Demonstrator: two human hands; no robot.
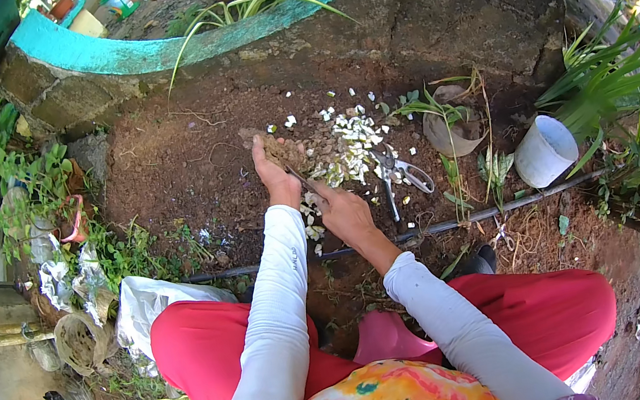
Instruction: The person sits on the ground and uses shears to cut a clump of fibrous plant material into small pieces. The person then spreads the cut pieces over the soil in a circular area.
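Note:
My left hand (277, 175) is cupped palm-up around a clump of brown soil (282, 149), thumb on its near side and fingertips showing beyond it. My right hand (346, 211) grips a narrow, dark hand tool (301, 179) whose far end reaches the soil in my left palm; the soil hides its tip. Just beyond and right of my hands, a heap of small, chopped white pieces (357, 137), some with green edges, lies on the bare earth. Metal pruning shears (396, 170) lie at the heap's right side. More white pieces (311, 217) show between my forearms.
A curved stone wall with a turquoise rim (195, 49) bounds the far side. Rightward are a potted plant's grey bag (450, 132), a white container (546, 151) and scissors (502, 234). A dark pipe (485, 213) crosses before my knees. A white plastic bag (149, 309) sits left.

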